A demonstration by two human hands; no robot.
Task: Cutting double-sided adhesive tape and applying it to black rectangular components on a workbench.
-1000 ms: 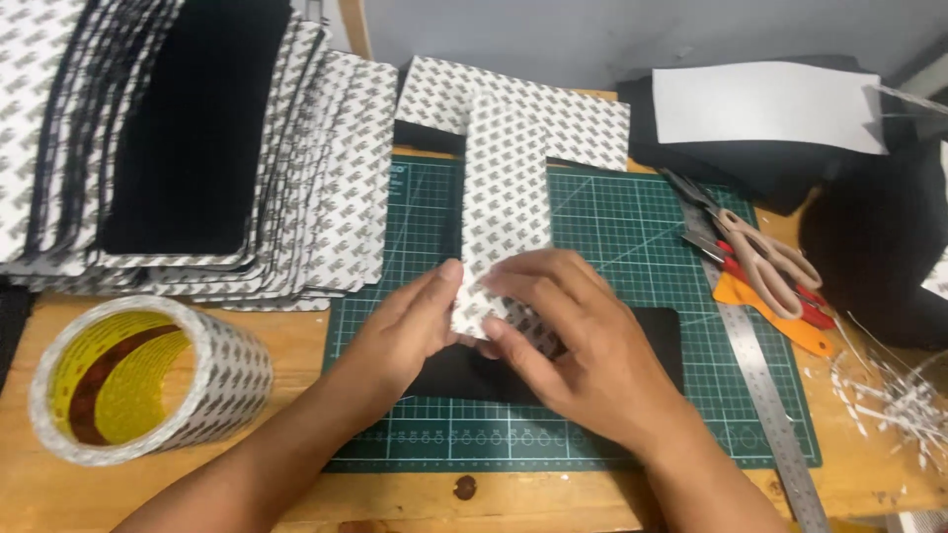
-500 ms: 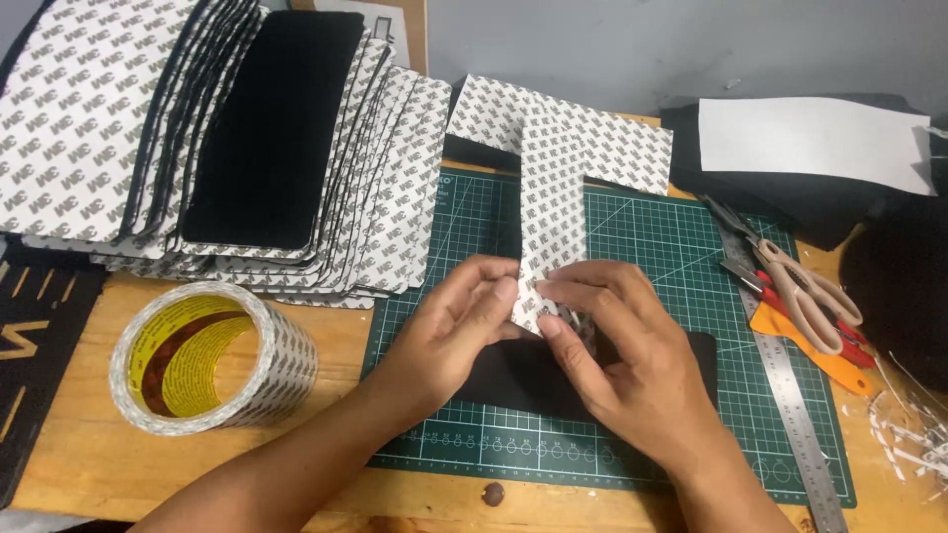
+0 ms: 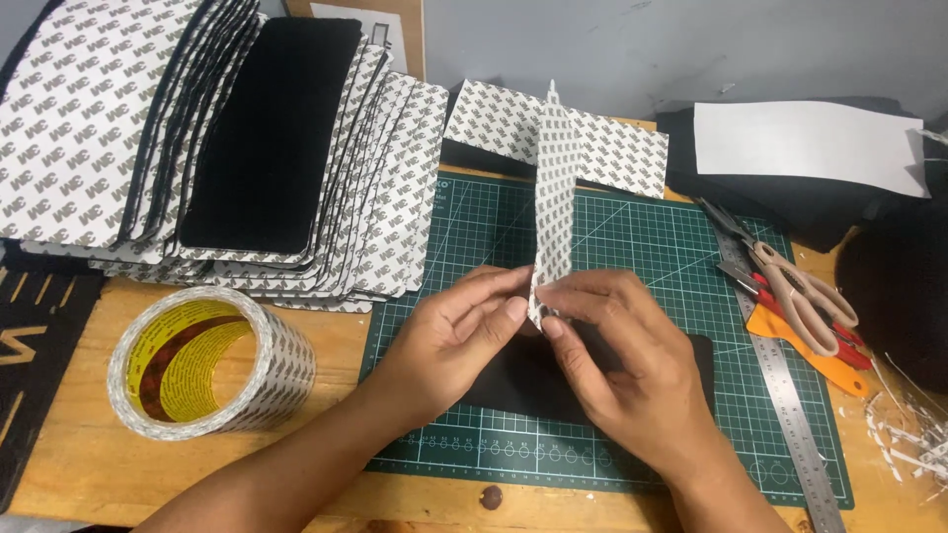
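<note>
Since the earlier frame, we are noting the patterned strip (image 3: 553, 212) standing more upright, its top lifted toward twelve o'clock. The left hand (image 3: 449, 341) and right hand (image 3: 632, 380) are both pinching its lower end over the black foam piece (image 3: 513, 380) on the green cutting mat (image 3: 642, 247). We are recording a tape roll (image 3: 202, 360) at nine o'clock, stacked backed sheets (image 3: 207, 138) at ten, and scissors (image 3: 790, 281) and a steel ruler (image 3: 785, 395) at three on the wooden table (image 3: 79, 464), with a grey wall (image 3: 642, 49) behind.
</note>
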